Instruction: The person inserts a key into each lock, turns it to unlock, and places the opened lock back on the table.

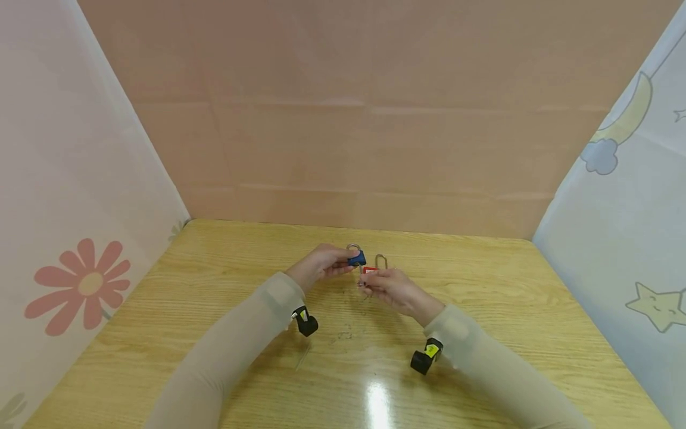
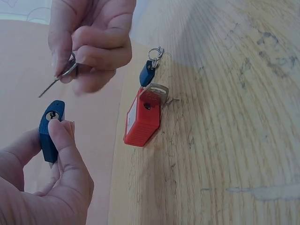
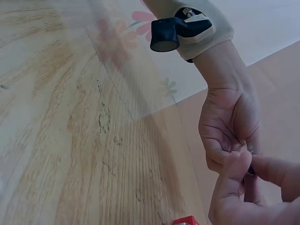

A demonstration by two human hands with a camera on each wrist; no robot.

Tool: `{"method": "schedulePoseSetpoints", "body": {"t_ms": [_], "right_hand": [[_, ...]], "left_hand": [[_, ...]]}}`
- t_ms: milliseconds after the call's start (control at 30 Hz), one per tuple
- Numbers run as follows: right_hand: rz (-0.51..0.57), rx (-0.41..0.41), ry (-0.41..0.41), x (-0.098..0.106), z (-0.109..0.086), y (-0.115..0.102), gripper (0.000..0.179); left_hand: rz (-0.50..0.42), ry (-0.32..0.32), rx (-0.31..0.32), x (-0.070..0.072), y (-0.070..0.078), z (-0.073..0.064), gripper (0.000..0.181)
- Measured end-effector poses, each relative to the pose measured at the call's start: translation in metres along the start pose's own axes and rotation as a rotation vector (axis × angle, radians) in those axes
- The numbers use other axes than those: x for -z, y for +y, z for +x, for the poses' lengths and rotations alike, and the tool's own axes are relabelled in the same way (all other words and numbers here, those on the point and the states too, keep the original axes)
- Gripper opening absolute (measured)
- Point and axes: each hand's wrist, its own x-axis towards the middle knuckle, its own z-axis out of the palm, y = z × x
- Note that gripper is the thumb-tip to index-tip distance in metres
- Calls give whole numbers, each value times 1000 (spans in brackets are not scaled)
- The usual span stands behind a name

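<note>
My left hand (image 1: 328,262) holds a blue padlock (image 2: 50,126) between thumb and fingers. Its keyhole faces the left wrist view, and its metal shackle (image 1: 353,246) points away. In my right hand (image 1: 393,289), thumb and fingers pinch a key (image 2: 48,88) by its ring end. The key's tip lies close to the padlock's keyhole, apart from it in the left wrist view. Beside the hands a red padlock (image 2: 138,122) stands on the table with a key (image 2: 155,93) in its keyhole. The right wrist view mostly hides the blue padlock behind fingers.
Close to the red padlock, a small blue piece (image 2: 147,74) with metal rings (image 2: 155,55) shows in the left wrist view. The wooden table (image 1: 471,286) is bounded by a brown back panel (image 1: 343,149) and printed side panels (image 1: 589,238).
</note>
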Motion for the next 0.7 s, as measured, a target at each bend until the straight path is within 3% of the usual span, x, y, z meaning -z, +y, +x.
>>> {"method": "schedulePoseSetpoints", "body": {"t_ms": [167, 333, 700], "right_hand": [[-103, 11, -34, 1, 0, 1, 26], [-210, 37, -16, -1, 0, 2, 21], [-201, 55, 6, -7, -1, 2, 9]], "left_hand": [[9, -6, 1, 0, 0, 0, 32], [9, -3, 0, -1, -1, 0, 31], [0, 2, -6, 1, -1, -1, 33]]}}
